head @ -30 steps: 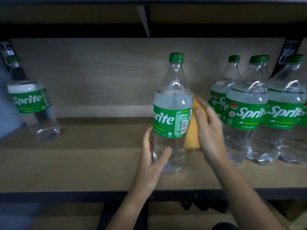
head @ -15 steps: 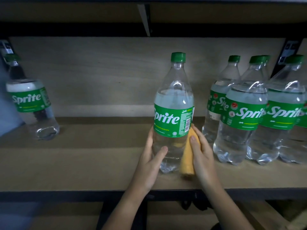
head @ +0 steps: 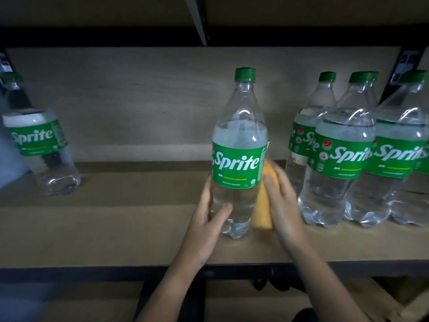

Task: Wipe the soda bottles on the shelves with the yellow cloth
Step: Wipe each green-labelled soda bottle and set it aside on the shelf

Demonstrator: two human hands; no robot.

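A clear Sprite bottle (head: 239, 145) with a green cap and green label stands upright in the middle of the wooden shelf (head: 111, 228). My left hand (head: 209, 219) grips its lower body from the left, thumb across the front. My right hand (head: 282, 205) presses the folded yellow cloth (head: 262, 205) against the bottle's right side, from the label down to near the base. The cloth is partly hidden behind my fingers.
Several more Sprite bottles (head: 341, 159) stand packed together at the right of the shelf. One lone Sprite bottle (head: 39, 145) stands at the far left. The shelf's back panel (head: 151, 101) is close behind, and an upper shelf (head: 301, 10) hangs overhead.
The bottle has turned so its label now faces me. The cloth went from the label down to the base, and now reaches up to the label again.
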